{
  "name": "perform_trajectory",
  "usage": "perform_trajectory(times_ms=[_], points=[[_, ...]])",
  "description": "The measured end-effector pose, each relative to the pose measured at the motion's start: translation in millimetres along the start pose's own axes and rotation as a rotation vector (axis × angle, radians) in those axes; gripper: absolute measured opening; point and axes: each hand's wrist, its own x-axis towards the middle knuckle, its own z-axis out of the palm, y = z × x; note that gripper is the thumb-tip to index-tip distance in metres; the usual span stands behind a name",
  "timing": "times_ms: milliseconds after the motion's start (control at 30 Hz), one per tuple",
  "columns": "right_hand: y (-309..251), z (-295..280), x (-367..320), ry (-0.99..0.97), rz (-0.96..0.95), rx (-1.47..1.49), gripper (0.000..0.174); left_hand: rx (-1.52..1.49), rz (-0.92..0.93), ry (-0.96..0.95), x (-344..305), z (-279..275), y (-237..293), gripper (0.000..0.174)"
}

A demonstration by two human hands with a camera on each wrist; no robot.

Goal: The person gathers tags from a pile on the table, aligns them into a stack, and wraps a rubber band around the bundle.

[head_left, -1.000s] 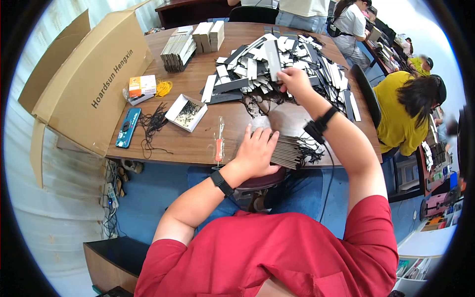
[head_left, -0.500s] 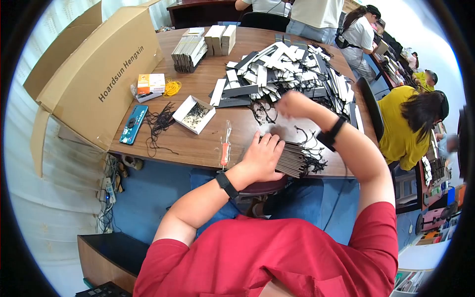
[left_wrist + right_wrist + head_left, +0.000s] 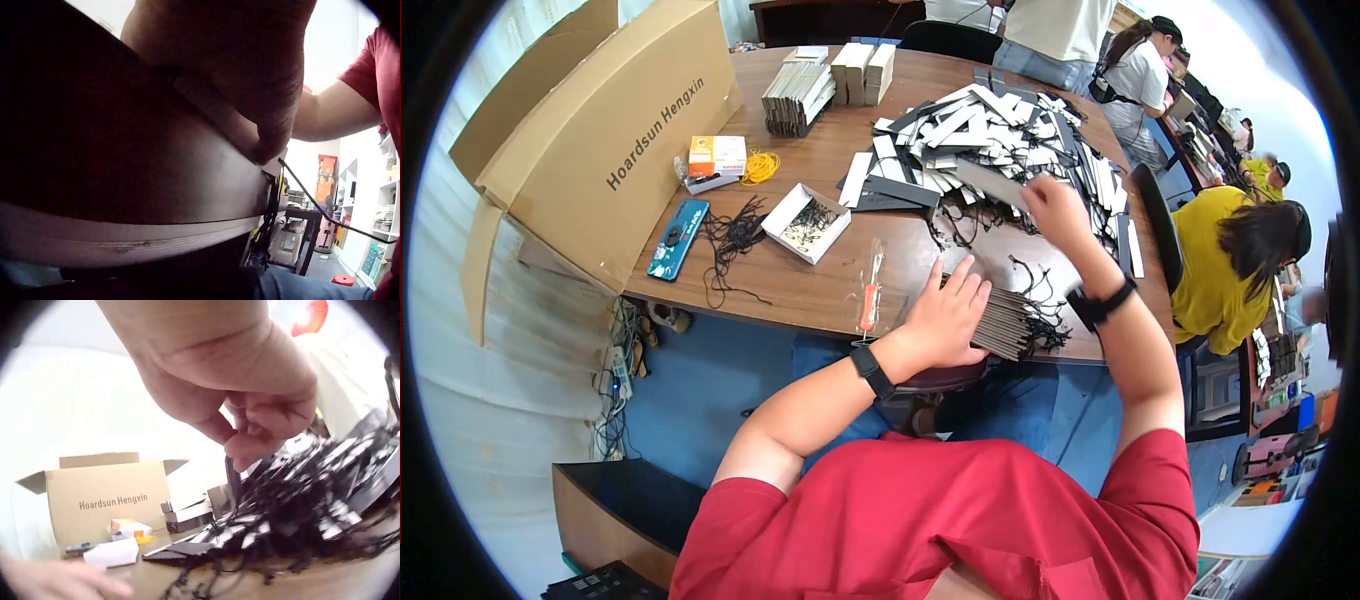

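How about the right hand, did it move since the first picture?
Yes. Against the pile of strips in the head view, the right hand has come closer to the person's body and a bit rightward.

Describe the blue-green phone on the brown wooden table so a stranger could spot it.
At the brown wooden table's left end, find the big tan cardboard box printed "Hoardsun Hengxin". Between it and a tangle of thin black cords lies the blue-green rectangular phone. Its colour and dark round patch set it apart from those cords.
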Motion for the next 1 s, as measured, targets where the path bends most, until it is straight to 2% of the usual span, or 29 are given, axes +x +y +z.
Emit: perform_trajectory(times_ms=[33, 67, 133, 200, 300, 367, 400, 433, 500, 533, 600, 700, 800, 833, 900, 933, 967, 1000], points=[[14.2, -0.4, -21.2, 0.002, -0.099, 0.017, 0.016, 0.009, 0.007, 0.004, 0.9, 0.1, -0.9, 0.089], [19.6, -5.1, -42.7, -0.095, -0.173, 0.079, 0.011, 0.018, 0.017, 0.004, 1.1, 0.0, -1.0, 0.090], [19.5, -3.1, -81.0, -0.243, -0.269, -0.159, 0.010, 0.030, 0.014, 0.033, 0.8, -4.7, 0.3, 0.090], [15.1, 1.3, -92.7, -0.376, -0.356, -0.011, 0.013, 0.027, 0.002, 0.028, 0.4, -3.9, 2.5, 0.090], [26.7, -6.6, -46.7, -0.788, -0.451, -0.043, 0.018, -0.002, -0.033, -0.026, 2.5, -2.3, 0.1, 0.091], [10.0, -8.0, 5.3, -0.882, -0.439, -0.279, 0.025, -0.040, -0.043, -0.079, 4.1, -3.8, -0.1, 0.092], [16.6, 13.8, 29.6, -0.513, -0.540, -0.141, 0.025, -0.045, -0.032, -0.062, 4.7, -3.7, -0.8, 0.092], [-10.8, 10.9, 45.7, -0.355, -0.359, -0.071, 0.026, -0.053, -0.021, -0.046, 4.3, -2.6, -1.3, 0.092], [-16.4, 35.5, 90.4, 0.010, -0.300, -0.170, 0.031, -0.060, -0.010, -0.008, 3.7, -0.2, -1.0, 0.092], [-10.7, 48.6, 107.6, 0.058, -0.246, -0.343, 0.033, -0.058, -0.009, 0.014, 3.2, 1.0, -0.9, 0.093], [-8.5, 51.3, 115.9, -0.125, -0.167, -0.504, 0.034, -0.047, -0.016, 0.023, 1.5, 0.8, -0.8, 0.093], [-6.2, 48.0, 112.2, 0.006, -0.175, -0.485, 0.030, -0.035, -0.032, -0.015, 1.8, -1.8, 0.0, 0.094], [2.6, 20.8, 100.9, -0.174, 0.054, -0.201, 0.024, -0.043, -0.029, -0.034, 3.9, -2.3, 0.3, 0.094], [10.8, 12.4, 89.5, -0.075, 0.081, -0.144, 0.020, -0.040, -0.023, -0.030, 3.0, -1.6, -0.3, 0.093], [22.7, -11.5, 61.6, 0.078, 0.026, -0.137, 0.018, -0.033, -0.017, -0.003, 3.4, 1.0, -1.1, 0.092], [0.9, -36.6, 36.5, 0.064, 0.046, -0.172, 0.015, -0.030, -0.014, 0.011, 2.2, 2.7, -1.3, 0.092], [6.6, -44.2, 22.2, 0.067, 0.012, -0.214, 0.012, -0.026, -0.008, 0.022, 1.4, 3.3, -1.7, 0.091], [7.8, -49.9, 10.0, -0.035, -0.010, -0.152, 0.011, -0.021, -0.008, 0.023, 1.9, 2.3, -2.5, 0.092]])
